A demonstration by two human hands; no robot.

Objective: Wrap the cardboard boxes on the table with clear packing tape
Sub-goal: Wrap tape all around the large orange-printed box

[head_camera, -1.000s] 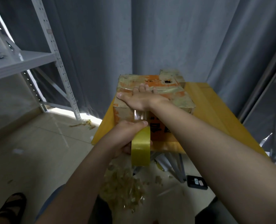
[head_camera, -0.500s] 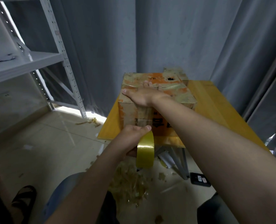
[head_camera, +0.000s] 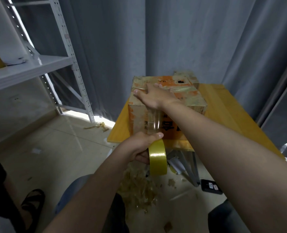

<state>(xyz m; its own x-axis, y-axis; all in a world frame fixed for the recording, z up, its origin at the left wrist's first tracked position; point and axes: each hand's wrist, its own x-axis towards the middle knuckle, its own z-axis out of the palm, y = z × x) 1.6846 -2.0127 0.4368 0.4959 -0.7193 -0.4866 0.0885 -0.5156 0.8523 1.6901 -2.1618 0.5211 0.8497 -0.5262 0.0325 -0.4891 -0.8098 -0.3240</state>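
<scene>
A worn cardboard box [head_camera: 190, 98] with orange print stands on the near left part of a yellow wooden table [head_camera: 223, 115]. My right hand [head_camera: 153, 97] lies flat on the box top with straight fingers, pressing on it. My left hand [head_camera: 139, 148] grips a roll of yellowish clear packing tape [head_camera: 157, 158] just below the table's near edge. A clear strip of tape [head_camera: 153, 121] runs from the roll up the box's front face to the top under my right hand.
A grey metal shelf rack [head_camera: 38, 64] stands to the left. Grey curtains hang behind the table. Crumpled tape scraps [head_camera: 137, 187] litter the tiled floor. A dark phone [head_camera: 211, 186] lies by the table leg. Another person's sandalled foot [head_camera: 31, 202] is at lower left.
My left hand has pulled the roll down and towards me, lengthening the strip on the box front. My right hand has shifted slightly left on the box top.
</scene>
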